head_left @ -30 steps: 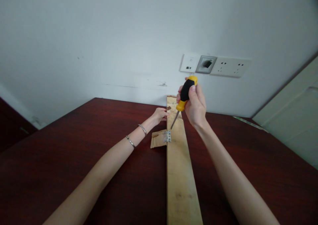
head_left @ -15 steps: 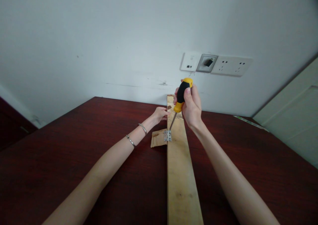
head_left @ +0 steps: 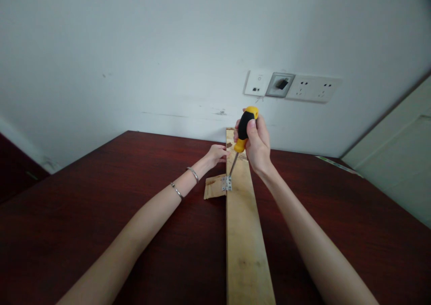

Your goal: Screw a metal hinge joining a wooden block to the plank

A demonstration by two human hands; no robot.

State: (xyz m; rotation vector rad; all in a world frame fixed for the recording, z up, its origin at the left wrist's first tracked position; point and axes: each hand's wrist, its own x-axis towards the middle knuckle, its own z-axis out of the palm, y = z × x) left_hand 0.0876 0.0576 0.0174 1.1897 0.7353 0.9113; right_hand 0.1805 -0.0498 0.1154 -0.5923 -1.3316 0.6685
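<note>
My right hand is wrapped round the black and yellow handle of a screwdriver. Its tilted shaft runs down to a small silver hinge, with the tip at the hinge's upper part. One leaf of the hinge lies on a long wooden board, the other on a short piece of wood jutting out to the left. Beyond the hinge, my left hand grips the board's left edge, its fingers partly hidden.
The board lies lengthwise on a dark red table and reaches toward a white wall. Wall sockets, one with a black plug, sit above the table. A thin printed strip lies at the right back, beside a pale panel.
My right hand and the screwdriver handle have shifted slightly left, while the tip stays at the hinge. The left hand keeps its place on the board.
</note>
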